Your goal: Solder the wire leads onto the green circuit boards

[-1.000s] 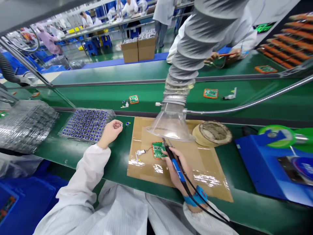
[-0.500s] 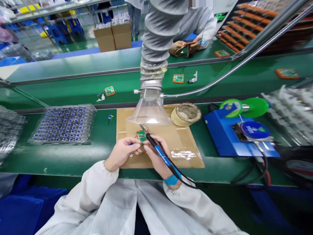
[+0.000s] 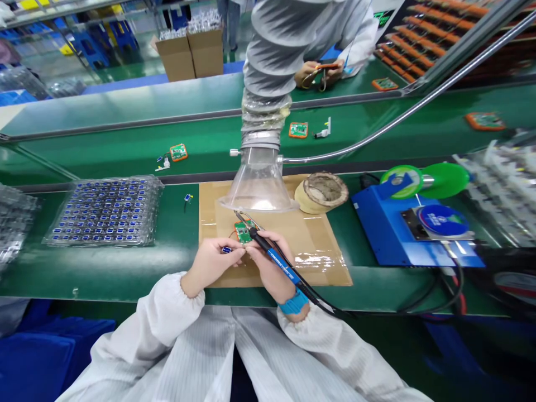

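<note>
My left hand is closed in a pinch, with a small blue part showing at its fingers. My right hand is wrapped round a blue and black soldering iron, whose tip points up and left, away from me. Beneath the iron, just beyond both hands' fingertips, is a green circuit board with an orange rim. The thumbs and fingertips of both hands nearly meet at the board's near edge. Whether the fingers touch the board cannot be made out. Brown cardboard lies under the work.
A clear fume hood hangs low above the board. Behind right stands a round pot, then a blue solder-feeding machine. At left are trays of blue parts. Boards lie on the green belt; a co-worker's hands are beyond.
The boards and white pieces on the belt have slid left. More of the blue part shows at my left fingers. The soldering iron has shifted slightly, still in my right hand.
</note>
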Available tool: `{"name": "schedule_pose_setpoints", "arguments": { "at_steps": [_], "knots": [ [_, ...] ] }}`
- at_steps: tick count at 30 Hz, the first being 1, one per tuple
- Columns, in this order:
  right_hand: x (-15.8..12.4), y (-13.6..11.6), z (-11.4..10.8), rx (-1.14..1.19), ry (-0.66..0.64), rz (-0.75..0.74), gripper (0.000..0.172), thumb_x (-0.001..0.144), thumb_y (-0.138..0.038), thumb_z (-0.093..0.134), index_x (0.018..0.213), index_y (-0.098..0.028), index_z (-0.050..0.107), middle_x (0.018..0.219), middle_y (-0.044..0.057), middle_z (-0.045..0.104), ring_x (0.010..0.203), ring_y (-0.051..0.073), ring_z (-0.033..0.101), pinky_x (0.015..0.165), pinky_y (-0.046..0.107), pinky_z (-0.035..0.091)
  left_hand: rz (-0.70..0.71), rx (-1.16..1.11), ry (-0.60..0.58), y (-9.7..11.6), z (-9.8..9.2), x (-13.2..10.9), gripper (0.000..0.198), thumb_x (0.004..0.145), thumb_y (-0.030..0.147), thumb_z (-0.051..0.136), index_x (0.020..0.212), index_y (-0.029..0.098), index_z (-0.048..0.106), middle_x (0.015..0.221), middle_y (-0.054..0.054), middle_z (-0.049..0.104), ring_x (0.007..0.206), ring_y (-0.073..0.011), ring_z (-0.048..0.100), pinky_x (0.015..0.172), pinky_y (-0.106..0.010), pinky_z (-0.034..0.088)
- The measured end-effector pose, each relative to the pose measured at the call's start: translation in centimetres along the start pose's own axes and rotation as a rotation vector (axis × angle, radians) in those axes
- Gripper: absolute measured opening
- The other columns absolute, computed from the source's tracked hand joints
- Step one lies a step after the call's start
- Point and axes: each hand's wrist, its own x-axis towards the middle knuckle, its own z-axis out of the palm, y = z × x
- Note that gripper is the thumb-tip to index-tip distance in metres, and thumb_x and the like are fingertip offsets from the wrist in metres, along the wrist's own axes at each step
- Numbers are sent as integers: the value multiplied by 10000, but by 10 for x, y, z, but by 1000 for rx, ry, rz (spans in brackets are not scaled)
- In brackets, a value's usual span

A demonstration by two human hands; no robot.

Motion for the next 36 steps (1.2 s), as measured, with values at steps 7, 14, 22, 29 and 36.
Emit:
{"name": "schedule_pose_setpoints", "arguments": {
  "at_steps": [7,14,22,29,36],
  "knots": [
    [7,4,-5,-41,16,-19,305,842,-324,776,1094,-251,620,872,6,752,817,178,735,830,361,611,247,375,48,2,-16,15,133,849,280,693,812,187,781,798,-41,769,710,-160,682,713,-272,535],
    [11,11,-25,-211,126,-5,337,859,-411,765,1136,-239,680,1043,72,765,916,236,752,900,436,617,258,769,10,3,-27,44,133,877,181,677,820,225,789,896,-21,786,894,-206,671,924,-347,500],
    [4,13,-46,-394,168,-150,221,926,-410,660,1053,-236,709,1013,84,762,937,258,747,857,438,622,214,849,-5,4,-22,49,167,878,157,633,748,197,729,836,-36,750,863,-214,641,865,-353,498],
    [-3,18,-53,-388,26,-176,151,925,-381,663,993,-250,695,923,62,744,844,235,729,747,375,607,175,864,-15,9,-23,51,181,832,153,618,678,204,698,739,-26,714,772,-197,624,802,-347,484],
    [1,11,-47,-449,-43,-201,114,914,-330,681,1004,-264,699,923,47,755,830,230,726,733,363,600,180,836,-16,7,-24,53,157,786,144,631,639,198,646,719,-16,700,769,-192,616,735,-316,453]
  ]
}}
